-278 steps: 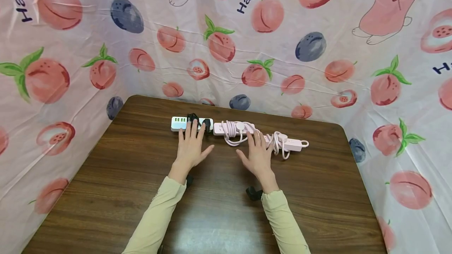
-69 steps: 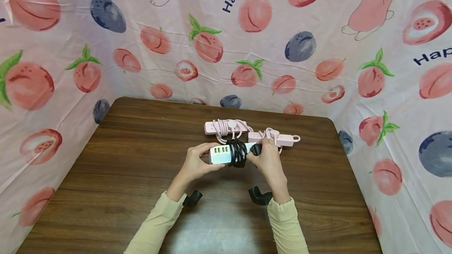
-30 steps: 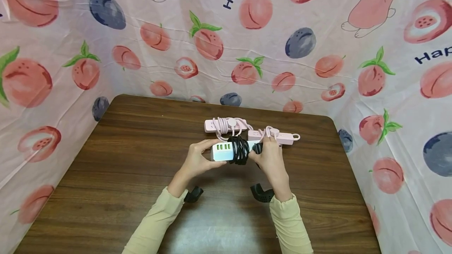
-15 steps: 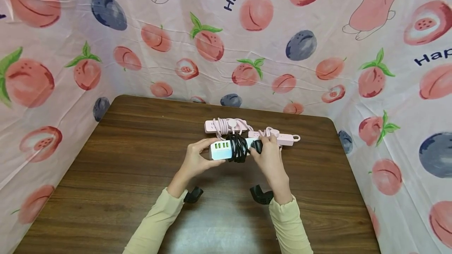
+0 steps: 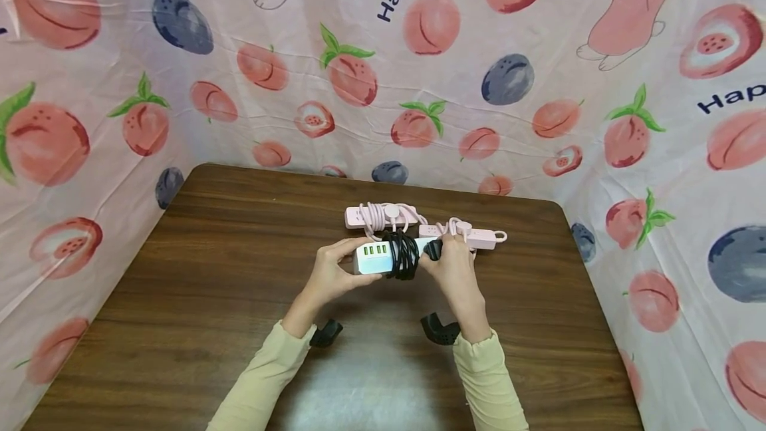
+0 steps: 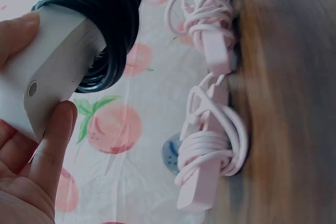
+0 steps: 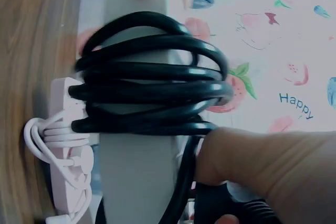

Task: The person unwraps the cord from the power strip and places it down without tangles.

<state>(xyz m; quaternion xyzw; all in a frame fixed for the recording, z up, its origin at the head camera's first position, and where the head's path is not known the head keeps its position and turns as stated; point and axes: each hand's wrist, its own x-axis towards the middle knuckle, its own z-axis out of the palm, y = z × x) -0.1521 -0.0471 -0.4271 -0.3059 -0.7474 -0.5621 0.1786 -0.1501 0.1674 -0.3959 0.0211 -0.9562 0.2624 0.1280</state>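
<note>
A white power strip (image 5: 372,259) with green USB ports is held up off the table between both hands. Its black cord (image 5: 403,255) is coiled round the middle. My left hand (image 5: 331,270) grips the port end, thumb on one side and fingers on the other; the left wrist view shows the strip's bare end face. At the other end, my right hand (image 5: 455,273) holds the strip beside the black plug (image 5: 433,249), covering part of that end. In the right wrist view the coiled cord (image 7: 147,77) crosses the strip's grey back, with the right thumb touching close by.
Behind the held strip, two pink power strips lie on the wooden table (image 5: 239,251): one at left (image 5: 356,217), one at right (image 5: 482,239), each wrapped in its own pink cord. A fruit-printed cloth (image 5: 371,138) hangs along the table's back and sides.
Earlier, both hands were spread flat near the strips, and the white one lay at the back left. Both hands have since lifted it, rightward and nearer. Over the last second it shifts only slightly.
</note>
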